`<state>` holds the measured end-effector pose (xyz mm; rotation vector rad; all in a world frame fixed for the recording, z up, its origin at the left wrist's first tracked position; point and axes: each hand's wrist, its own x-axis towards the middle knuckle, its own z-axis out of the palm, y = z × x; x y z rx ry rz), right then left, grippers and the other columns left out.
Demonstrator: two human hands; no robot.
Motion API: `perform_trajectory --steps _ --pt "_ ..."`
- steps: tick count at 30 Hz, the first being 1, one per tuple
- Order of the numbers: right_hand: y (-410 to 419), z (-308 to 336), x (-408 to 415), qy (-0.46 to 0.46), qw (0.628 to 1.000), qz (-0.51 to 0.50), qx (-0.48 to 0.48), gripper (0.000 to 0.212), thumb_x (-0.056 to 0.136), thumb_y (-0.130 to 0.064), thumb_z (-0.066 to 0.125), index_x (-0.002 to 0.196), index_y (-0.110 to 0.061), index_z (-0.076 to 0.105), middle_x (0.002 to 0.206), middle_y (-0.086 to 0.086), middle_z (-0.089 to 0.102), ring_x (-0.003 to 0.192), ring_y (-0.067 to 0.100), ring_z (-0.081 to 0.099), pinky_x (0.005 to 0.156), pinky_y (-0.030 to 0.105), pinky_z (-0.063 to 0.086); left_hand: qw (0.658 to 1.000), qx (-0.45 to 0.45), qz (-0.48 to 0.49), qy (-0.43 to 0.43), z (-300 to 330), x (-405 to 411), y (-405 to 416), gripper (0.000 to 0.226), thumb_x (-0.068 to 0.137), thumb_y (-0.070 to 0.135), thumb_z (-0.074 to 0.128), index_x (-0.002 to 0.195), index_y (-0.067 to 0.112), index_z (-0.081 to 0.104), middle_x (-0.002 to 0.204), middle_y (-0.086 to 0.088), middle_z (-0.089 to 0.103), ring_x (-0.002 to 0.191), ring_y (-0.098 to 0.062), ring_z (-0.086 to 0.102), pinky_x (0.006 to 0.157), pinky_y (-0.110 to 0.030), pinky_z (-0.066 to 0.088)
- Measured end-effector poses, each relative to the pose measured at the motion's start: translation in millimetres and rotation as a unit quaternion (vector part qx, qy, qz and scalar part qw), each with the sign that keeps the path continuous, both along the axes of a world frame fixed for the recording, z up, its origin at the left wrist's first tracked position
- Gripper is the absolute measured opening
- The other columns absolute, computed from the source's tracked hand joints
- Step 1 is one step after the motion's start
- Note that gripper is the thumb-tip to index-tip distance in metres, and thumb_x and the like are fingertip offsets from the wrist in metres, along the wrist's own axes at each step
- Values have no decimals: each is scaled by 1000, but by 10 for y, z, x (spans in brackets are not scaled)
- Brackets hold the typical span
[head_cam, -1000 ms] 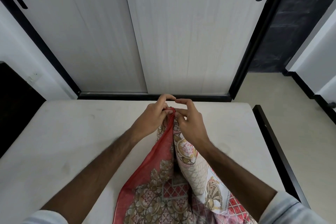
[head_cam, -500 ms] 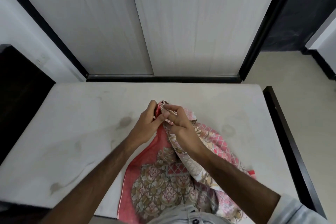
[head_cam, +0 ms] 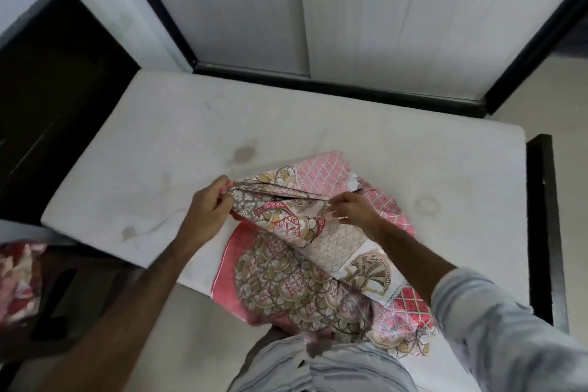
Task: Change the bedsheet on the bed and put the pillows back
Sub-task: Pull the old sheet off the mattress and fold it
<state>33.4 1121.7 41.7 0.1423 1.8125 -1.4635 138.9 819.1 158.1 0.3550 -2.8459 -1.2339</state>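
A folded pink and red patterned bedsheet (head_cam: pixel 296 277) lies bunched on the near part of a bare white mattress (head_cam: pixel 191 137). My left hand (head_cam: pixel 206 210) grips one part of the sheet's upper edge at the left. A short way to the right, my right hand (head_cam: pixel 353 210) pinches the same edge, so the fabric is stretched between the two hands. The lower part of the sheet hangs over the mattress edge toward my body.
Pale sliding wardrobe doors (head_cam: pixel 318 9) with black frames stand behind the bed. A dark bed frame rail (head_cam: pixel 541 216) runs along the right side. A red floral pillow or cloth (head_cam: pixel 19 280) sits at the lower left on dark furniture. Pale floor lies below.
My hands held the sheet's edge together at one spot; they have now drawn apart, left going left and right going right, opening the fold. The camera has tilted further down.
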Motion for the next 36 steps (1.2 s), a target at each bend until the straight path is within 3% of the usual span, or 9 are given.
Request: perform_trajectory --steps 4,10,12,15,18,21,27,32,36 --pt "-9 -482 -386 19 985 72 159 18 93 5 50 98 -2 65 90 16 64 66 18 54 58 25 45 988 -36 142 -46 -269 209 -418 14 96 10 54 82 11 52 67 -7 59 62 -20 51 56 -36 39" --pt "-283 -946 -705 167 899 251 319 29 94 -11 57 120 -14 70 132 17 61 116 31 58 99 37 47 961 -41 248 -115 -962 346 -990 12 97 10 55 86 10 59 73 -6 69 78 -29 63 70 -36 43" --pt "-377 -1202 -779 180 857 311 369 30 95 -23 58 122 -28 69 153 19 40 141 39 34 119 52 26 955 -41 264 -132 -1270 363 -1141 14 99 12 55 85 10 57 72 -3 64 78 -31 60 71 -37 43" --pt "-414 -1451 -833 169 812 376 412 27 96 -45 59 121 -44 66 165 10 7 150 45 -1 116 61 -7 948 -52 276 -149 -1632 385 -1284 17 101 17 56 85 12 54 77 -7 61 79 -28 56 73 -36 39" --pt "-484 -1457 -996 188 803 382 417 37 93 -27 61 127 -41 60 156 -2 36 147 39 25 117 68 8 943 -42 290 -159 -1846 380 -1345 17 99 22 54 87 10 55 83 -11 63 81 -28 55 75 -36 40" --pt "-656 -1168 -1305 243 786 383 420 38 93 -21 62 123 -43 63 139 -9 57 130 27 49 108 53 29 937 -27 304 -170 -1918 370 -1368 23 92 34 45 85 13 53 82 -13 66 81 -33 58 75 -44 47" --pt "-827 -851 -1955 317 832 333 311 50 89 1 58 138 -8 54 136 16 52 125 33 49 104 40 41 930 -63 311 -186 -2008 330 -1312 18 99 21 49 83 13 47 78 -10 56 74 -33 47 67 -41 39" --pt "-1041 -953 -1894 302 843 262 359 38 87 -32 74 117 -9 67 119 11 60 112 26 56 93 36 45 924 -60 321 -197 -2112 382 -1330 19 100 22 49 85 11 51 80 -10 56 78 -33 49 67 -41 40" --pt "-1111 -1039 -1767 343 825 208 397 26 84 -16 73 106 -8 63 111 10 58 97 29 60 81 38 49 927 -72 310 -198 -2152 422 -1365 19 100 22 50 85 12 52 79 -6 56 78 -32 49 67 -40 40"
